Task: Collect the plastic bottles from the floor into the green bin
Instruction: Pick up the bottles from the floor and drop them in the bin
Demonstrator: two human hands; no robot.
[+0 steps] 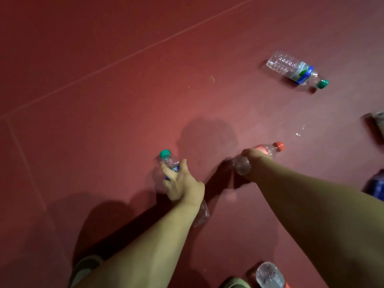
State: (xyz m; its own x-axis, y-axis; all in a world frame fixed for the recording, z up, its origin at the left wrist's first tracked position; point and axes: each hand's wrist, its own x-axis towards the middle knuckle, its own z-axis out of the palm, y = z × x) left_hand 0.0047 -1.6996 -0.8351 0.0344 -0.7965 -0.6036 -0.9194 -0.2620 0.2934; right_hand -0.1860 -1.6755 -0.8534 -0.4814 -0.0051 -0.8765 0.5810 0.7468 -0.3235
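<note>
Left hand (182, 183): fingers are curled round the green-capped bottle (169, 161), which is gripped at its label; the cap is left sticking out beyond the fingertips.
Right hand (256, 155): clenched over the red-capped bottle (270, 149); the cap is seen right of the knuckles and the clear base to their left.
Loose bottle (295, 69): laid on its side on the red floor (104, 100), well apart from both hands.
Near bottle (270, 275): seen at the bottom edge.

Dark red floor (104, 80); clear bottles capped green (165, 153), orange-red (278, 146) and green (322, 84), one blue-banded.
</note>
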